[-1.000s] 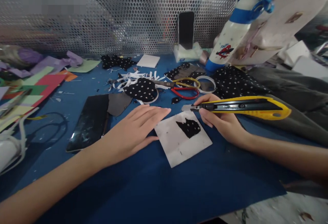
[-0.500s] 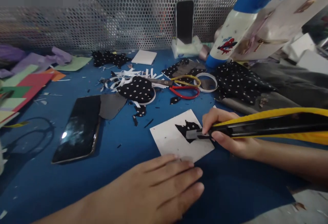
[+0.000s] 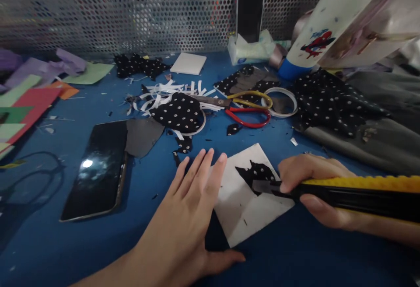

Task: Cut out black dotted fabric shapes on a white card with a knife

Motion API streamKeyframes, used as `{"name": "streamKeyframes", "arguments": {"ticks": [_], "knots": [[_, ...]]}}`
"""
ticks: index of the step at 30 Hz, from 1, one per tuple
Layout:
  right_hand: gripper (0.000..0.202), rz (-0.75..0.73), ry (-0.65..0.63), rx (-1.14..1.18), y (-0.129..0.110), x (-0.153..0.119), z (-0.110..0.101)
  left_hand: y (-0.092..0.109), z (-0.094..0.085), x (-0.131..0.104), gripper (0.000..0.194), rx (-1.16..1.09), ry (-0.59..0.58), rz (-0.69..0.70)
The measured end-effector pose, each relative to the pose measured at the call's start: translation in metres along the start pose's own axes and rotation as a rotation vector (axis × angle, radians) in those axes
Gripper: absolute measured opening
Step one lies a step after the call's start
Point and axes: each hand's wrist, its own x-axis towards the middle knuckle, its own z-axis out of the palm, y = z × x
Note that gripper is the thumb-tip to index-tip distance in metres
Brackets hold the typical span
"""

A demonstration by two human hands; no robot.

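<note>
You have the blue table beneath; your left hand is spread over it, holding nothing; the yellow-and-black cutter is gripped in your right hand; the white square lies between your hands; on it sits the dotted black scrap, overlapped by the blade.

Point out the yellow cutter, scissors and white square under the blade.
Yellow cutter point(image 3: 351, 198): head view, black handle body.
Scissors point(image 3: 225, 102): head view, around the pivot.
White square point(image 3: 243, 206): head view, bare surface near the black scrap point(image 3: 259, 172).
</note>
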Motion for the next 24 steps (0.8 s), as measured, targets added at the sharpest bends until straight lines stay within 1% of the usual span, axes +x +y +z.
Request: {"name": "streamKeyframes", "arguments": {"ticks": [1,5,9,12,19,22,24], "knots": [[0.029,0.012,-0.014,-0.018,-0.001,0.001,-0.001,0.000,0.000,0.000,0.137,-0.012,-0.004,-0.010],[0.033,0.075,0.004,-0.010,0.000,0.000,-0.005,-0.003,-0.001,0.001,0.129,-0.021,-0.001,-0.015],[0.026,0.099,-0.074,0.027,0.005,-0.004,-0.010,-0.007,-0.003,0.000,0.121,-0.029,-0.009,0.001],[0.021,0.119,-0.102,0.045,0.007,-0.005,-0.011,-0.007,-0.003,0.000,0.120,-0.038,-0.005,0.007],[0.031,0.120,-0.008,0.029,0.003,-0.002,-0.001,-0.008,0.000,0.000,0.115,-0.038,-0.018,0.003],[0.031,0.144,-0.006,0.024,0.003,-0.002,-0.003,-0.008,0.000,0.000,0.114,-0.034,-0.023,0.004],[0.029,0.153,-0.069,-0.001,0.002,-0.001,-0.009,-0.008,0.000,0.000,0.113,-0.031,-0.029,0.007]]}}
